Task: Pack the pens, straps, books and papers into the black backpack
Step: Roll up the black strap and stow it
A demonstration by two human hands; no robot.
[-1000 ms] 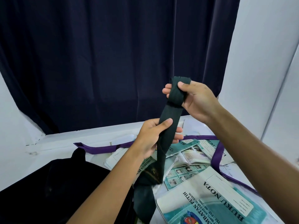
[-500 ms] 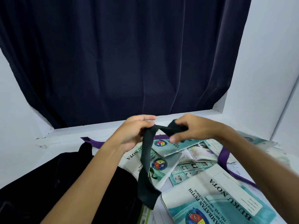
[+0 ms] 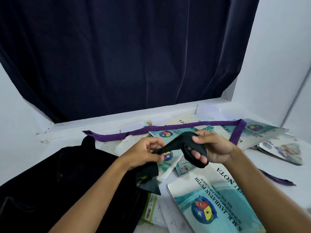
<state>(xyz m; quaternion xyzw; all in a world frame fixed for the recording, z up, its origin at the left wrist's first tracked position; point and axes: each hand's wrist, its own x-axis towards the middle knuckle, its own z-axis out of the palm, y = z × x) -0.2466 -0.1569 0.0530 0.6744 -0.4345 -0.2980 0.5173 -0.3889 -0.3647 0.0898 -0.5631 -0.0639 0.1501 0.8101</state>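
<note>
The black backpack (image 3: pixel 55 187) lies lower left. One purple strap (image 3: pixel 168 128) runs left-right across several books. One dark strap (image 3: pixel 176 145) spans crosswise, left hand (image 3: pixel 143 155) pinching, right hand (image 3: pixel 213 148) wrapped by it.

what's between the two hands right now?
Head view: a taut stretch of the dark strap spans from the left hand to the right hand. Under it lie teal books.
</note>
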